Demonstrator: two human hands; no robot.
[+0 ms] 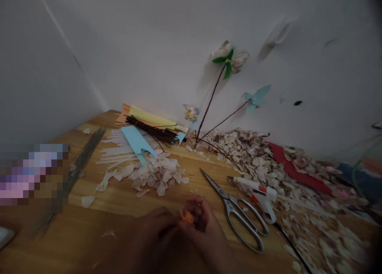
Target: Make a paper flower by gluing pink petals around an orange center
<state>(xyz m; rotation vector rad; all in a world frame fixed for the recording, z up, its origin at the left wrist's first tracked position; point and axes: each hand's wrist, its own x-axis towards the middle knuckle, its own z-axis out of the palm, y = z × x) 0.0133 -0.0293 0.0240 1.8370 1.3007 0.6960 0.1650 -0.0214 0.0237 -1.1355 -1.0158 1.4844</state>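
Here, the right hand (209,232) has its grip closed around a ruffled orange piece (188,218) above the wooden counter (98,220).
Probably papery, light and easily crushed, it is best pinched gently at its base; the shadowed left hand's (152,228) grip cannot be told.

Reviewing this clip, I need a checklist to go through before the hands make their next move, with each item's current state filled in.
1. Orange piece held at the right hand: ok.
2. Left hand gripping too: cannot tell; its fingers are in dark shadow beside the piece.
3. Scissors apart from the hands: ok, lying on the table to their right.
4. Glue gun away from loose scraps: not ok, they lie right beside it.
5. Glue gun hot: cannot tell.
6. Pale petals at hand: ok, piled just beyond the hands.
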